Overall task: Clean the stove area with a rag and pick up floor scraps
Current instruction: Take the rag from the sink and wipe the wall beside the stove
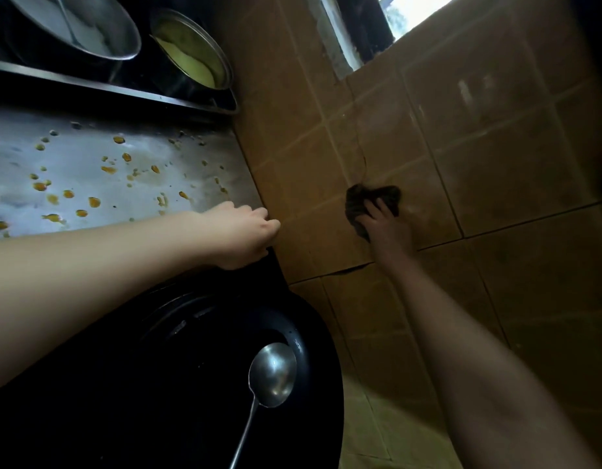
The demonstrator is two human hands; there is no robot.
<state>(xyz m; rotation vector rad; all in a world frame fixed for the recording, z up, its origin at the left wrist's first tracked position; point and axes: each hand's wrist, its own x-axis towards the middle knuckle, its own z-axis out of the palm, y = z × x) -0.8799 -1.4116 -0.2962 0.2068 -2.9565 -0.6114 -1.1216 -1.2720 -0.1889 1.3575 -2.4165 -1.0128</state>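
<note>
My right hand [384,225] presses a dark crumpled rag [360,201] flat against the brown tiled wall [479,157] to the right of the stove, fingers spread over the cloth. My left hand [242,231] rests with curled fingers on the right edge of the steel stove top [89,164], where the metal meets the wall. Orange drops and crumbs are scattered over that steel surface. Nothing shows inside the left hand.
A black wok [198,384] sits below my left arm with a steel ladle [271,374] lying in it. At the top left stand two metal pots [191,45], one with yellowish food. A window opening [394,15] is at the top. Floor tiles [377,434] show lower right.
</note>
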